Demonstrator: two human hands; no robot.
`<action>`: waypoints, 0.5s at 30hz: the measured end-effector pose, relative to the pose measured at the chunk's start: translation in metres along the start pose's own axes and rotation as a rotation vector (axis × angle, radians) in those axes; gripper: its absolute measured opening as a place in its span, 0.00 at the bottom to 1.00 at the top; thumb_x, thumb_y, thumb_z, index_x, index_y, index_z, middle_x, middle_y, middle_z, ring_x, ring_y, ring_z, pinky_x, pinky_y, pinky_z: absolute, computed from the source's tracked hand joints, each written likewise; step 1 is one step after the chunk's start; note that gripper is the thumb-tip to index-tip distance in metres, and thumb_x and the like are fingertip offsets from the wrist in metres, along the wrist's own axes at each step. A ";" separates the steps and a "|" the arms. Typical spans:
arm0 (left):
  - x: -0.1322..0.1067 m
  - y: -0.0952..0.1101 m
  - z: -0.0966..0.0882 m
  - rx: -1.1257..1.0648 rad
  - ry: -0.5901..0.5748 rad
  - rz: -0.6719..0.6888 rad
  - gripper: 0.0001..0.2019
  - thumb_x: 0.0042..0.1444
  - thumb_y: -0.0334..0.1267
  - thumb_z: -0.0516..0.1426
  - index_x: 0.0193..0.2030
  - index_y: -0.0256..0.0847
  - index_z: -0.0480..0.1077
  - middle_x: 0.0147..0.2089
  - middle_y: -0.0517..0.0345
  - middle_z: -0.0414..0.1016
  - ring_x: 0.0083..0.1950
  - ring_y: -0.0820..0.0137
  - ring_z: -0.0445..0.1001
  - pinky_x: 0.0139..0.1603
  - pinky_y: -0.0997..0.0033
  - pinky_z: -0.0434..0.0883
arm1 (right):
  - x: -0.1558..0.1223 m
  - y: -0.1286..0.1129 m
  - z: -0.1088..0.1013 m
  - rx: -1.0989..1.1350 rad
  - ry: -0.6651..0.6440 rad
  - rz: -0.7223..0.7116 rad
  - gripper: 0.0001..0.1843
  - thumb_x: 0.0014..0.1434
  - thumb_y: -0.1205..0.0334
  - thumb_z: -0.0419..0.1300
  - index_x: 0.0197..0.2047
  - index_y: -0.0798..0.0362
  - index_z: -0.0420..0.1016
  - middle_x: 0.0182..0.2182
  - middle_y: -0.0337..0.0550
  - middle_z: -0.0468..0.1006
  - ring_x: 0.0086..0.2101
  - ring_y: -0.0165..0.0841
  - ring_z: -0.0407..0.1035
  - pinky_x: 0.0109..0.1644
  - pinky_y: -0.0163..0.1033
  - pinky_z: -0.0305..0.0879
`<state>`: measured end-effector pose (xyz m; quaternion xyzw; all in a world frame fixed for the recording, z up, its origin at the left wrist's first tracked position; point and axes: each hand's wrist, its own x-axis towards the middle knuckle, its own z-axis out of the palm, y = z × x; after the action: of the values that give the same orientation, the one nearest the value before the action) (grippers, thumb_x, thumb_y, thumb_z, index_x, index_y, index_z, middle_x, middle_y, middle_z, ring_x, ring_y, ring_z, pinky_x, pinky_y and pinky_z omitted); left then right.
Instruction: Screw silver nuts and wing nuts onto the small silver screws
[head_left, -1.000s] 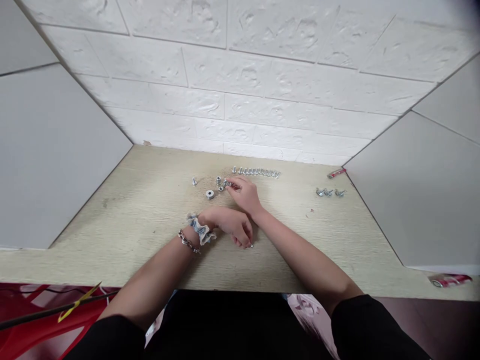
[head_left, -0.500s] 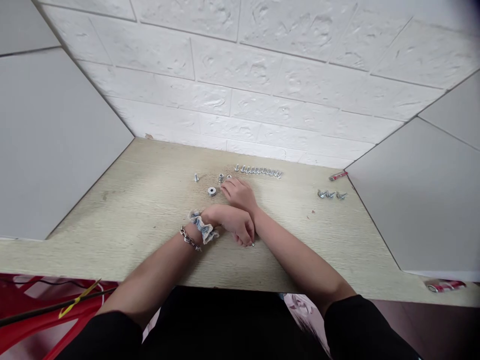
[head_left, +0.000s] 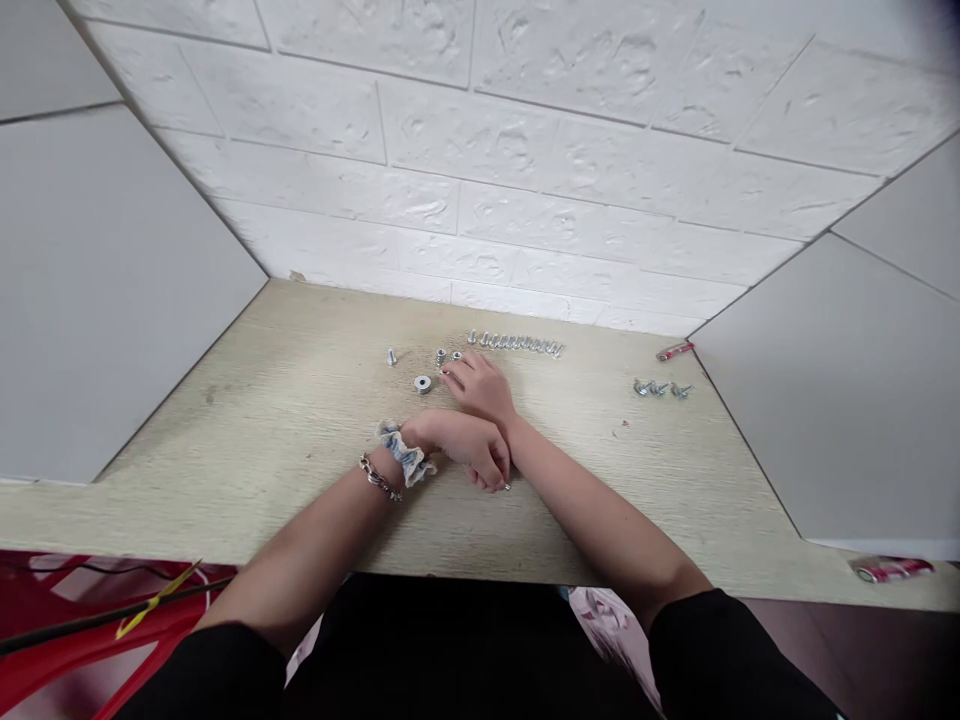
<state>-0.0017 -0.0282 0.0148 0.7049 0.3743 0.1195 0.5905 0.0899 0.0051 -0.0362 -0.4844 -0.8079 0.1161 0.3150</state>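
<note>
My right hand [head_left: 480, 386] rests on the wooden table [head_left: 300, 420], its fingers curled down over small metal parts beside a round washer [head_left: 423, 384] and a few nuts [head_left: 441, 356]. Whether the fingertips pinch one of those parts is hidden. My left hand [head_left: 471, 451] lies closer to me, crossed under the right wrist, with its fingers curled and a small screw [head_left: 507, 487] at their tips. A scrunchie and a chain bracelet [head_left: 379, 478] sit on the left wrist. A row of several screws [head_left: 517, 344] lies just beyond the right hand.
A lone screw [head_left: 391, 357] lies left of the washer. A small cluster of screws [head_left: 661, 389] and a red pen-like object [head_left: 674, 350] sit at the right. Grey panels wall both sides, white brick at the back. Red items lie below the table edge.
My right hand pulled slightly back and left, from the near end of the screw row to the loose nuts. The camera tilted a little. My left hand stayed put.
</note>
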 end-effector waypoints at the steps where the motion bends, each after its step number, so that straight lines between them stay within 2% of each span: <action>1: 0.000 0.001 -0.001 -0.012 -0.141 -0.029 0.04 0.33 0.31 0.64 0.19 0.40 0.72 0.16 0.62 0.70 0.21 0.70 0.69 0.22 0.75 0.65 | 0.000 0.001 -0.002 0.000 0.015 -0.001 0.10 0.60 0.59 0.51 0.36 0.49 0.73 0.36 0.45 0.72 0.40 0.36 0.64 0.46 0.42 0.60; 3: 0.000 0.002 -0.003 -0.036 -0.381 -0.063 0.04 0.34 0.33 0.63 0.22 0.41 0.75 0.21 0.61 0.73 0.23 0.70 0.71 0.23 0.75 0.67 | -0.001 0.004 -0.008 0.004 0.057 -0.011 0.11 0.60 0.59 0.50 0.38 0.50 0.73 0.37 0.46 0.72 0.41 0.36 0.64 0.47 0.42 0.60; 4: 0.001 0.002 -0.004 -0.043 -0.426 -0.056 0.04 0.36 0.34 0.63 0.24 0.42 0.76 0.23 0.60 0.75 0.25 0.70 0.71 0.25 0.75 0.68 | -0.002 0.006 -0.013 0.010 0.083 -0.017 0.12 0.60 0.60 0.50 0.39 0.50 0.73 0.37 0.46 0.73 0.41 0.36 0.64 0.47 0.42 0.60; 5: 0.001 0.003 -0.006 -0.043 -0.417 -0.033 0.04 0.39 0.36 0.62 0.26 0.43 0.76 0.26 0.61 0.75 0.27 0.71 0.71 0.26 0.76 0.68 | -0.003 0.008 -0.018 0.021 0.112 -0.015 0.12 0.60 0.60 0.49 0.39 0.50 0.73 0.37 0.46 0.73 0.40 0.36 0.65 0.47 0.42 0.60; 10: 0.004 0.006 -0.011 -0.088 -0.206 0.071 0.07 0.47 0.41 0.60 0.34 0.44 0.76 0.32 0.61 0.74 0.31 0.75 0.68 0.27 0.80 0.64 | -0.009 0.017 -0.044 0.203 0.228 0.144 0.11 0.58 0.61 0.49 0.37 0.51 0.73 0.32 0.42 0.73 0.33 0.33 0.65 0.40 0.39 0.61; 13: 0.004 0.008 -0.014 -0.168 -0.046 0.075 0.08 0.49 0.42 0.59 0.33 0.41 0.75 0.29 0.61 0.71 0.29 0.78 0.65 0.25 0.81 0.61 | -0.018 0.019 -0.056 0.393 0.265 0.317 0.12 0.57 0.57 0.50 0.37 0.52 0.71 0.30 0.40 0.72 0.28 0.31 0.62 0.34 0.37 0.60; 15: 0.004 0.009 -0.017 -0.225 0.055 0.068 0.07 0.50 0.41 0.59 0.31 0.39 0.73 0.27 0.62 0.70 0.27 0.80 0.63 0.24 0.81 0.59 | -0.026 0.017 -0.062 0.484 0.272 0.383 0.12 0.57 0.54 0.50 0.35 0.52 0.69 0.27 0.38 0.71 0.27 0.30 0.61 0.32 0.36 0.58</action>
<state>-0.0053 -0.0131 0.0264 0.6430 0.3506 0.1999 0.6509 0.1492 -0.0163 -0.0071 -0.5496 -0.6018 0.2961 0.4981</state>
